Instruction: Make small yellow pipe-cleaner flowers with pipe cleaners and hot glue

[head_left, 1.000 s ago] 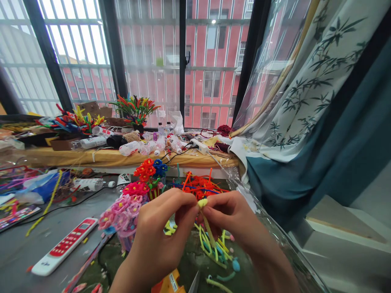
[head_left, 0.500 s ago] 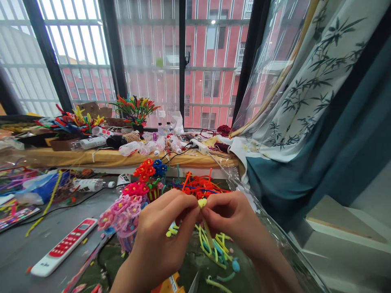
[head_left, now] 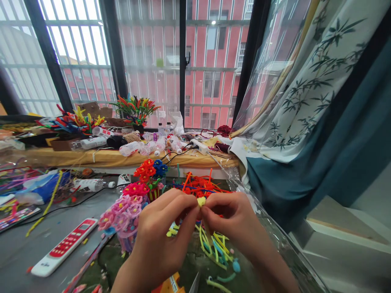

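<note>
My left hand [head_left: 163, 230] and my right hand [head_left: 233, 215] meet at the middle, both with fingertips pinched on a small pale-yellow pipe cleaner piece [head_left: 201, 201]. Its fuzzy, rounded top sticks up between the fingers, and the lower part is largely hidden. Under the hands lies a loose bunch of yellow, green and blue pipe cleaners [head_left: 214, 246]. Left of my left hand stand pink pipe-cleaner flowers [head_left: 126, 211], with red flowers [head_left: 146, 169] and blue ones [head_left: 159, 167] behind. Below my hands, a pointed metal blade [head_left: 194, 283] shows beside an orange-yellow object [head_left: 172, 285].
A red-and-white remote [head_left: 65, 246] lies at left, near a black cable and a yellow pipe cleaner [head_left: 45, 209]. Red pipe cleaners [head_left: 203, 185] are heaped beyond my hands. Plastic bottles [head_left: 130, 148] and a power strip [head_left: 200, 147] crowd the windowsill. Curtains [head_left: 284, 187] hang at right.
The yellow piece has turned slightly between my fingertips, and its lower strand shows less. Both hands stay in nearly the same place.
</note>
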`<state>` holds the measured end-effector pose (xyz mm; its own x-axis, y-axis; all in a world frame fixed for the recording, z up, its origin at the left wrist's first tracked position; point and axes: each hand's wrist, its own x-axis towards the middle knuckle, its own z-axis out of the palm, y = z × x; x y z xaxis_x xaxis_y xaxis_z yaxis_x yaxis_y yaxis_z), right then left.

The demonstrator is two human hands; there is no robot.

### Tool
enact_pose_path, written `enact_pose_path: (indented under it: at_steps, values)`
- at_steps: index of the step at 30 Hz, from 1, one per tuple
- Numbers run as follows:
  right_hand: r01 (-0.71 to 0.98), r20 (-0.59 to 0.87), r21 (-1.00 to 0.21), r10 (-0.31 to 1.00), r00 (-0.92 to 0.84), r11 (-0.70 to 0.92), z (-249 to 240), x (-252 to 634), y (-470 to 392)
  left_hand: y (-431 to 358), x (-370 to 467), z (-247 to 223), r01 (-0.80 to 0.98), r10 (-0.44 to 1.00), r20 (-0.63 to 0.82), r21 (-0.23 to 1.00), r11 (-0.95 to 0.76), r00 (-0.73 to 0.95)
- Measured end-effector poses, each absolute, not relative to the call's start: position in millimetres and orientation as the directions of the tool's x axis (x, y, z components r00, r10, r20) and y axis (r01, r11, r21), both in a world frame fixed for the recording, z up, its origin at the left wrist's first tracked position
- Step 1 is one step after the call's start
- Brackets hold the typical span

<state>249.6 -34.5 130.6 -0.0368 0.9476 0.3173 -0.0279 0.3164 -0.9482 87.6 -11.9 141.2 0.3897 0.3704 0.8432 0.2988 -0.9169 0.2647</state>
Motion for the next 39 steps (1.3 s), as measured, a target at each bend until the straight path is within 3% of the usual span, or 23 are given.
enact_pose_path:
  at_steps: [5,15,39]
  values:
    - [-0.147,0.285,-0.953,0.949,-0.133,0.266,128.1,253.6,-31.7,-11.2,86.8,143.1,0.293,0.392,0.838,0.293,-0.91,0.379]
    - [-0.228,0.272,-0.946,0.946,-0.176,0.23,123.9,254.1,-29.5,-12.0,86.6,141.6,0.258,0.4,0.835,0.32,-0.912,0.379]
    - [-0.235,0.277,-0.945,0.939,-0.203,0.228,125.0,256.5,-30.6,-10.8,86.2,139.7,0.273,0.414,0.826,0.328,-0.904,0.381]
